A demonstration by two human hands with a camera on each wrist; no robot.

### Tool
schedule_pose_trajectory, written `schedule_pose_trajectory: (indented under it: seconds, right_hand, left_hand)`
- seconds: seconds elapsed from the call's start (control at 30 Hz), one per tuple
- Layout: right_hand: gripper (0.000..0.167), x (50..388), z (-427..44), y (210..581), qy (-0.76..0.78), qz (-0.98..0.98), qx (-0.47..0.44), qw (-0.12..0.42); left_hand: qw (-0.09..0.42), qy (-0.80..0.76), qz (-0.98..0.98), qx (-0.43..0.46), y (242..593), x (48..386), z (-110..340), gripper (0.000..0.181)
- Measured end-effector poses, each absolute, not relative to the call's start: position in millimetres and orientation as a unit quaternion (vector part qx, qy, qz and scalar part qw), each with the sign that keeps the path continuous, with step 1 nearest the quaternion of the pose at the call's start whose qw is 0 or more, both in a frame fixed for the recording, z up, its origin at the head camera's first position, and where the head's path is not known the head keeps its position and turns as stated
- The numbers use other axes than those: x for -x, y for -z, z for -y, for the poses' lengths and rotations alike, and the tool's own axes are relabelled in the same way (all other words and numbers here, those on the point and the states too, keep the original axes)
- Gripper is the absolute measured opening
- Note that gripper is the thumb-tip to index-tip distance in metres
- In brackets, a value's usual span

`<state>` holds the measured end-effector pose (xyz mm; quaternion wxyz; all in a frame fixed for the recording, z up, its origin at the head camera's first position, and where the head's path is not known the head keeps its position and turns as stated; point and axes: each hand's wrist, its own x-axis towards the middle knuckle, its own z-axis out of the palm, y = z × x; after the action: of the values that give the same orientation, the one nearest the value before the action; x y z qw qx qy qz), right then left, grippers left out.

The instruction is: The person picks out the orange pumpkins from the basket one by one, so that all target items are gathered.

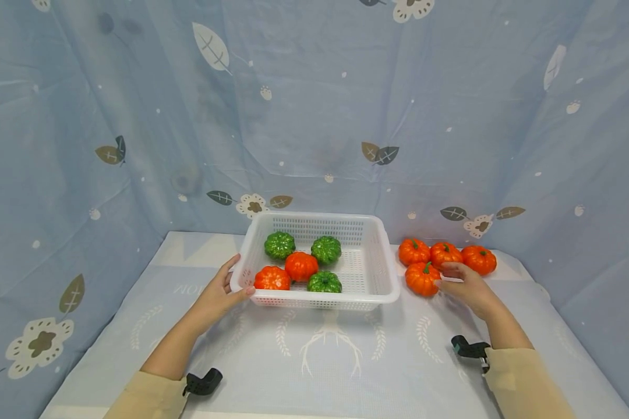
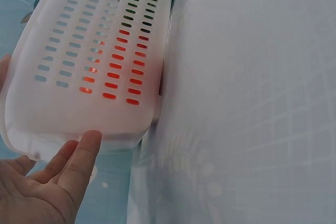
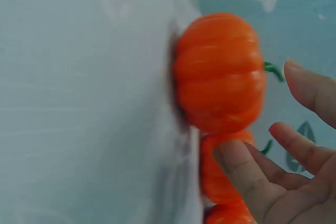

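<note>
four orange pumpkins lie on the table (image 1: pixel 262 378) to the right of a white basket (image 1: pixel 320 296): the front pumpkin (image 1: pixel 419 281) sits nearest the person, and a back row of three (image 1: pixel 444 254) runs behind it, close together. the right hand (image 1: pixel 469 294) is just beside the front pumpkin, on its right; its fingers are spread wide and hold nothing, and i cannot tell whether a fingertip touches the skin.

the left hand (image 1: pixel 219 297) holds the basket at its near left corner, thumb on the near rim and the other fingers, fairly straight, against the left end. the basket stands upright, its rows of slots showing orange and green through the near wall in the left wrist view.

inside are three green pumpkins (image 1: pixel 326 250), two toward the far wall and one by the near wall, plus two orange-red pumpkins (image 1: pixel 301 266) in the left half, one by the near left corner and one near the middle. bare slotted floor shows on the right.

both arms wear pale yellow sleeves (image 1: pixel 524 378), with a black device (image 1: pixel 204 382) at each wrist. a blue curtain (image 1: pixel 314 105) with leaves and flowers hangs behind.
</note>
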<state>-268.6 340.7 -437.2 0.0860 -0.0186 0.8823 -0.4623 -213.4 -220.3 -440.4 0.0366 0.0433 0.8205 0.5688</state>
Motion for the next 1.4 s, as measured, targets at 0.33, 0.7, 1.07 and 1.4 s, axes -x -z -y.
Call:
schedule_pose_trajectory:
  seconds: [0.33, 0.7, 1.07, 1.4]
  right_hand:
    - [0.071, 259, -319, 387, 0.453, -0.889, 0.041, 0.047]
    - [0.048, 262, -241, 361, 0.458, -0.883, 0.108, -0.002]
    - [0.036, 280, -167, 368, 0.481, -0.858, 0.178, -0.015]
    - [0.035, 287, -110, 379, 0.444, -0.874, 0.198, 0.010]
  left_hand:
    - [0.039, -0.556, -0.829, -0.032, 438, 212, 221, 0.103]
    - [0.039, -0.547, -0.836, -0.030, 437, 211, 220, 0.104]
    - [0.045, -0.560, -0.827, -0.036, 442, 214, 220, 0.102]
    - [0.043, -0.568, -0.821, -0.042, 439, 212, 220, 0.102]
